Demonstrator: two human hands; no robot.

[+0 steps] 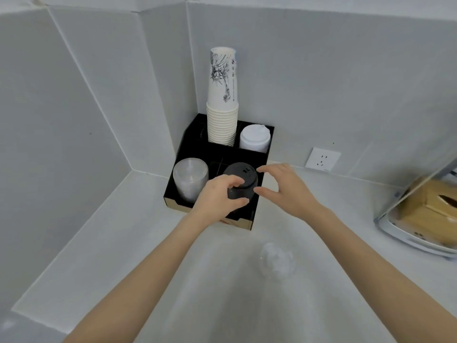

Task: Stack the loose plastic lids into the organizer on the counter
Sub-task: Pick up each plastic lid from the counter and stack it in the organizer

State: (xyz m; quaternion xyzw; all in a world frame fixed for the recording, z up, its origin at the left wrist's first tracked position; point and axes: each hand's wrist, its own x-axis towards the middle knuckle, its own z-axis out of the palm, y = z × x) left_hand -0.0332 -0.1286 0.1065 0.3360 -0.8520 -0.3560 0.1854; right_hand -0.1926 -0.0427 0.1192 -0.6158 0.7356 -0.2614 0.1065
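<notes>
A black organizer (257, 219) with several compartments stands in the counter's corner. Its front right compartment holds a stack of black lids (243, 175), and my left hand (220, 196) grips that stack from the left side. My right hand (284, 188) hovers just right of the stack, fingers spread, not clearly touching it. The front left compartment holds a stack of clear lids (189, 177). White lids (254, 139) fill the back right compartment. One loose clear dome lid (277, 262) lies on the counter in front of the organizer.
A tall stack of white paper cups (222, 107) rises from the organizer's back compartment. A wall socket (322, 159) sits low on the right wall. At the far right stands a metal holder with a brown tissue box (430, 211).
</notes>
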